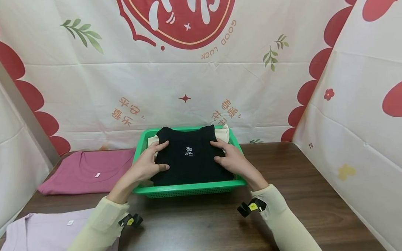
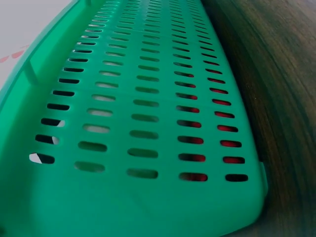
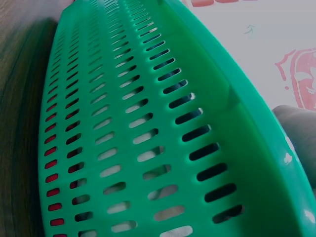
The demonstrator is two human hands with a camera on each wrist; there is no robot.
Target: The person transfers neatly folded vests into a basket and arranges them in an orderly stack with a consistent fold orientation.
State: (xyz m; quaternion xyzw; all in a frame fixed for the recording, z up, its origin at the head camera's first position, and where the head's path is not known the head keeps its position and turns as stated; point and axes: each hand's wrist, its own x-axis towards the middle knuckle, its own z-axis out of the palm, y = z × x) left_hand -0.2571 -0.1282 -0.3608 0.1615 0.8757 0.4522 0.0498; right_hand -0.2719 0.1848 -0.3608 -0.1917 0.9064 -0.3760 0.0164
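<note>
Brown wood-grain table [image 1: 313, 196], printed cloth [image 1: 175, 91] behind; green basket [image 1: 192, 188] on it contains folded black garment [image 1: 189, 167] over cream cloth [image 1: 222, 134]. Left hand [image 1: 145, 165] and right hand [image 1: 233, 160] touch opposite garment edges, thumbs and forefingers spread wide, presumably keeping it level and square; remaining fingers mostly hidden.

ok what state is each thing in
green basket, upright, loaded
black top, folded, inside basket
cream garment, mostly hidden
red item, barely visible through slots
pink top, folded flat
lilac top, flat, partly cut off
left hand, touching the black top
right hand, touching the black top
</note>
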